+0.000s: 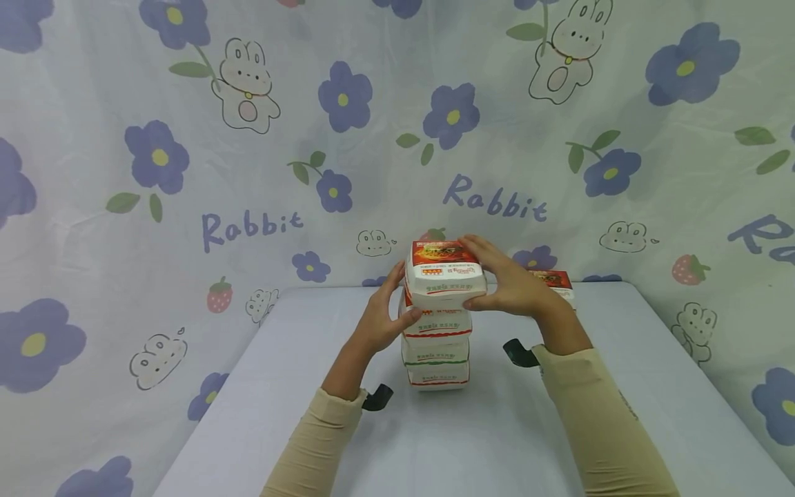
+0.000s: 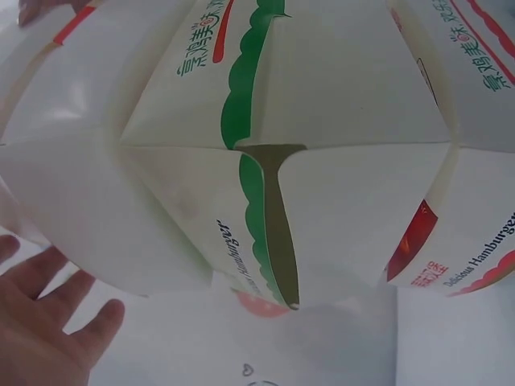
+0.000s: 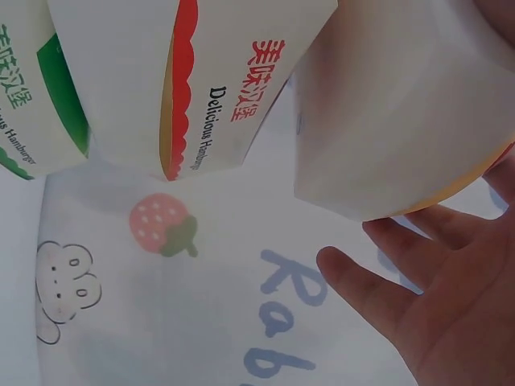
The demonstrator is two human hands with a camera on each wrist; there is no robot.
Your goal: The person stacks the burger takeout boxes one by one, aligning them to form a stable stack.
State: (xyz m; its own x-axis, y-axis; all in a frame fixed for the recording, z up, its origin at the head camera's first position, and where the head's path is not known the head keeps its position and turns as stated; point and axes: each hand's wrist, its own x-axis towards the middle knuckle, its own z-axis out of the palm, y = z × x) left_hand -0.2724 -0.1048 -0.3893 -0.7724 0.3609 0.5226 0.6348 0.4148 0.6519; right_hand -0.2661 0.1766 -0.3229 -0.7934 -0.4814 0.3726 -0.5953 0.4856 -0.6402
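Observation:
A stack of white paper hamburger boxes stands on the table. The lowest box (image 1: 437, 375) has red trim, the one above it green trim (image 1: 436, 362). Over the third box (image 1: 442, 323) is a top box (image 1: 448, 279) with a red printed lid, offset to the right and tilted. My right hand (image 1: 512, 286) grips the top box's right side, thumb low in front and fingers behind. My left hand (image 1: 380, 319) spans the stack's upper left side, its thumb at the third box's front and its fingers (image 2: 60, 301) spread at the back edge.
Another hamburger box (image 1: 553, 281) with a red lid sits at the back right, partly behind my right forearm. The white table (image 1: 248, 414) meets a curtain (image 1: 385, 172) printed with flowers and rabbits. Dark wrist-camera mounts (image 1: 520, 353) stick out at both cuffs.

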